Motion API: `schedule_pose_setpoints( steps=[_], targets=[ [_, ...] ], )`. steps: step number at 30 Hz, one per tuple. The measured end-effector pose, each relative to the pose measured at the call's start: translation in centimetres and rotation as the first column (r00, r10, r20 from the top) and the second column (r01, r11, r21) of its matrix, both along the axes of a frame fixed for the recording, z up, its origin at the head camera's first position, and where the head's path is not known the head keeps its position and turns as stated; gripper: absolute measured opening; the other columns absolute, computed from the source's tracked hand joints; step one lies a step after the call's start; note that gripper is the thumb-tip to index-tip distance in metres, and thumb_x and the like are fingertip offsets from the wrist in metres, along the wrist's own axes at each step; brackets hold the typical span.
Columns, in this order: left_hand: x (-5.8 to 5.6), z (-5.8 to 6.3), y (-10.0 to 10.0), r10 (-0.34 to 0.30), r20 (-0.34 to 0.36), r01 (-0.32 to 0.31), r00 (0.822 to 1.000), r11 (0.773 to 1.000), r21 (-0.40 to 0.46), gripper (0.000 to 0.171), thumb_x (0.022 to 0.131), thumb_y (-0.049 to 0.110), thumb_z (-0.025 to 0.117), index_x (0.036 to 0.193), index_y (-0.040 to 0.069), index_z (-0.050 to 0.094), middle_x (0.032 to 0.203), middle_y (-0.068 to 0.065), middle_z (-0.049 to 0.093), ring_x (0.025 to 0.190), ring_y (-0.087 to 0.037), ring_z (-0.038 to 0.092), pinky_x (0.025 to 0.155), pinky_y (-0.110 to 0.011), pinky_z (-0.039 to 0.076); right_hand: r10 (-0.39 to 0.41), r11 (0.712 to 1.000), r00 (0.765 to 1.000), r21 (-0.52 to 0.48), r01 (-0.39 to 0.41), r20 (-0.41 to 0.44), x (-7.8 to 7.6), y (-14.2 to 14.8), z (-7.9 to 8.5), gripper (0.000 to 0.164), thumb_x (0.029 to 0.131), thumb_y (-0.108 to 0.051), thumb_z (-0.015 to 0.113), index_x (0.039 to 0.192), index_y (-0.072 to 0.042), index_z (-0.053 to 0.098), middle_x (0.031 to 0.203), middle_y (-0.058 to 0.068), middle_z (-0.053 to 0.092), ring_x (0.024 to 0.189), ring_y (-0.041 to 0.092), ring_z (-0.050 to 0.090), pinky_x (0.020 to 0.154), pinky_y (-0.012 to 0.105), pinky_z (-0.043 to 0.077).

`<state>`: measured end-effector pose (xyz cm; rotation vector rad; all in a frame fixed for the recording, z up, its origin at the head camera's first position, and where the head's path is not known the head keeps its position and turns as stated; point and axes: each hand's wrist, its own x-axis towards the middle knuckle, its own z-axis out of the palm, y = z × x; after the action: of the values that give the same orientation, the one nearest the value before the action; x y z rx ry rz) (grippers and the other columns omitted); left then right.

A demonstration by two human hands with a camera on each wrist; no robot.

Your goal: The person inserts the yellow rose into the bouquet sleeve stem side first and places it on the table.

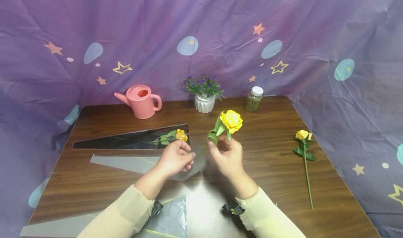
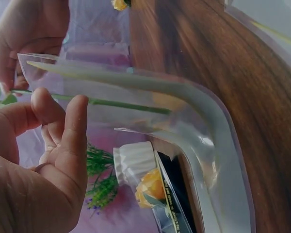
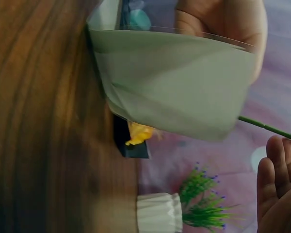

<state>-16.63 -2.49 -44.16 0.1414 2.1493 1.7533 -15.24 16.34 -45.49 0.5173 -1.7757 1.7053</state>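
My right hand [image 1: 229,155] pinches the green stem of a yellow artificial rose [image 1: 232,121], its bloom raised above the table. The stem slants down to the left, and in the left wrist view its lower end [image 2: 136,107] lies within the mouth of a translucent flower sleeve [image 2: 218,145]. My left hand [image 1: 177,157] holds that sleeve near its mouth, thumb and fingers close to the stem; the exact grip is partly hidden. From the hand, the sleeve [image 1: 126,163] bends down and tapers leftward over the table. In the right wrist view its wide end [image 3: 169,87] covers part of my left hand.
Behind lies a black-backed sleeve [image 1: 110,139] holding another yellow rose [image 1: 181,135]. More sleeves [image 1: 170,215] lie in front, partly under my left arm. A loose rose [image 1: 304,135] lies right. A pink watering can [image 1: 143,103], potted plant [image 1: 204,103] and jar [image 1: 253,99] stand behind.
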Motion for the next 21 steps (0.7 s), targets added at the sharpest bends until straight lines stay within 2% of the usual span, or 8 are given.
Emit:
schedule_pose_setpoints(
  steps=[3,7,9,11,14,15,19,21],
  targets=[
    [0.1,0.1,0.0,0.025,-0.007,-0.025,1.0,0.999,0.024,0.018,0.095,-0.002,0.069,0.107,-0.006,0.056,0.072,-0.011,0.068,0.055,-0.013,0.063,0.056,-0.033,0.061,-0.01,1.0,1.0,-0.009,0.01,0.01,0.1,-0.4,-0.3,0.01,0.082,0.021,0.068,0.088,0.014,0.065,0.083,0.017,0.073,0.073,0.004,0.065,0.063,0.018,0.055],
    [0.3,0.4,0.1,0.074,-0.021,-0.073,0.997,0.995,0.065,0.017,0.094,-0.004,0.068,0.106,-0.006,0.055,0.072,-0.012,0.068,0.056,-0.013,0.062,0.055,-0.03,0.06,-0.005,0.999,0.999,-0.04,0.006,0.039,0.1,-1.0,-0.6,0.008,0.081,0.02,0.068,0.087,0.015,0.065,0.085,0.004,0.074,0.073,0.003,0.065,0.063,0.017,0.054],
    [0.4,0.5,0.1,0.093,-0.035,-0.09,0.995,0.993,0.083,0.017,0.094,-0.005,0.067,0.106,-0.006,0.055,0.072,-0.013,0.068,0.056,-0.013,0.062,0.055,-0.028,0.059,0.002,0.999,0.999,-0.051,0.0,0.051,0.2,-1.4,-0.9,0.009,0.08,0.02,0.068,0.087,0.016,0.065,0.085,0.007,0.075,0.073,0.003,0.065,0.063,0.017,0.054],
    [0.6,0.8,0.2,0.105,-0.054,-0.1,0.993,0.991,0.09,0.017,0.094,-0.006,0.066,0.106,-0.006,0.055,0.072,-0.013,0.068,0.057,-0.014,0.062,0.055,-0.027,0.058,0.0,0.999,0.998,-0.041,0.002,0.058,0.3,-1.9,-1.2,0.011,0.08,0.021,0.069,0.088,0.016,0.066,0.083,0.015,0.074,0.07,0.004,0.063,0.061,0.017,0.053],
    [0.8,1.0,0.3,0.123,-0.087,-0.114,0.989,0.988,0.099,0.016,0.093,-0.007,0.066,0.105,-0.005,0.055,0.071,-0.013,0.068,0.057,-0.014,0.063,0.055,-0.026,0.057,-0.025,1.0,0.997,0.01,0.025,0.068,0.4,-2.3,-1.5,0.014,0.079,0.02,0.073,0.091,0.013,0.068,0.079,0.024,0.071,0.065,0.004,0.061,0.057,0.018,0.052],
    [0.8,1.0,0.3,0.128,-0.095,-0.119,0.987,0.988,0.101,0.016,0.093,-0.007,0.066,0.104,-0.005,0.055,0.071,-0.013,0.068,0.057,-0.014,0.063,0.055,-0.026,0.057,-0.033,0.999,0.997,0.025,0.031,0.068,0.4,-2.4,-1.6,0.016,0.079,0.019,0.074,0.092,0.012,0.068,0.078,0.024,0.071,0.064,0.005,0.061,0.056,0.019,0.053],
    [0.8,1.0,0.2,0.148,-0.108,-0.135,0.983,0.984,0.115,0.015,0.094,-0.007,0.066,0.104,-0.006,0.055,0.07,-0.012,0.068,0.056,-0.014,0.064,0.055,-0.026,0.058,-0.043,0.998,0.999,0.056,0.041,0.033,0.5,-2.5,-1.8,0.026,0.08,0.019,0.075,0.101,0.013,0.061,0.078,0.026,0.072,0.062,0.01,0.066,0.055,0.021,0.056],
    [0.7,0.9,0.1,0.156,-0.1,-0.143,0.983,0.982,0.126,0.016,0.094,-0.007,0.066,0.104,-0.007,0.054,0.07,-0.012,0.068,0.056,-0.013,0.064,0.054,-0.026,0.057,-0.033,0.998,0.999,0.054,0.033,-0.003,0.5,-2.4,-1.8,0.025,0.083,0.021,0.07,0.102,0.014,0.056,0.08,0.029,0.072,0.059,0.019,0.069,0.055,0.024,0.058]
  ],
)
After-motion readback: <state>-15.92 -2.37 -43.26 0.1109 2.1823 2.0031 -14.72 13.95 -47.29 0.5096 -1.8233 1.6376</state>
